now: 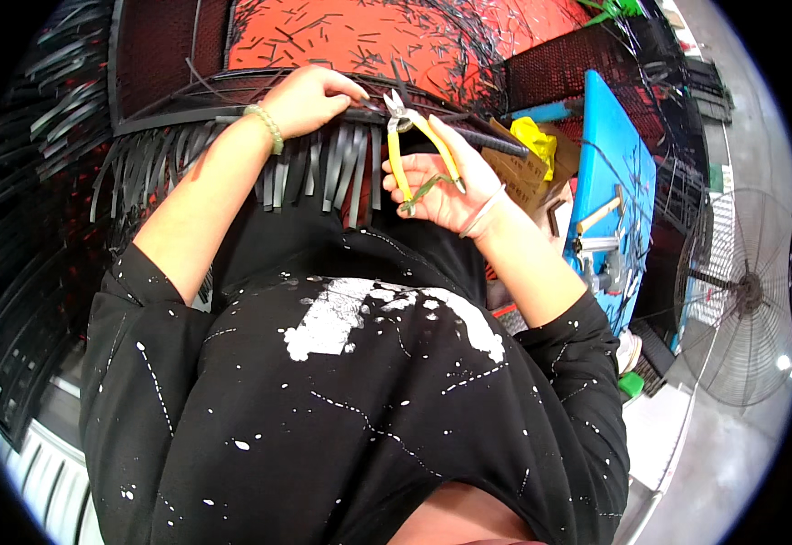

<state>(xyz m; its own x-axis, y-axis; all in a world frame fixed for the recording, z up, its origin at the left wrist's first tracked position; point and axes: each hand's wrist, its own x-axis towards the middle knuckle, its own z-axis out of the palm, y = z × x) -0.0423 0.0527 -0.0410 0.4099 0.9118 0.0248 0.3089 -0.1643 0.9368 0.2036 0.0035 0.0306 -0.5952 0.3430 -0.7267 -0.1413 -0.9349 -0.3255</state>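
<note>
My right hand [455, 186] holds a pair of cutting pliers [394, 159] with yellow handles. The handles are spread and the short metal jaws point away from me, slightly apart. A greenish band hangs between the handle ends. Left of the jaws, my left hand [314, 100] is closed, thumb and fingertips pinched on a thin black strip at the edge of a dark woven frame [178, 118]. Flat black strips [346, 168] hang in a fringe from that edge toward my lap.
Beyond the frame, a red surface [323, 36] is strewn with cut black bits. To the right are a cardboard box [516, 177], a yellow bag [534, 145], and a blue board [614, 154] with a hammer [600, 211] by it. A large fan [748, 291] stands farther right.
</note>
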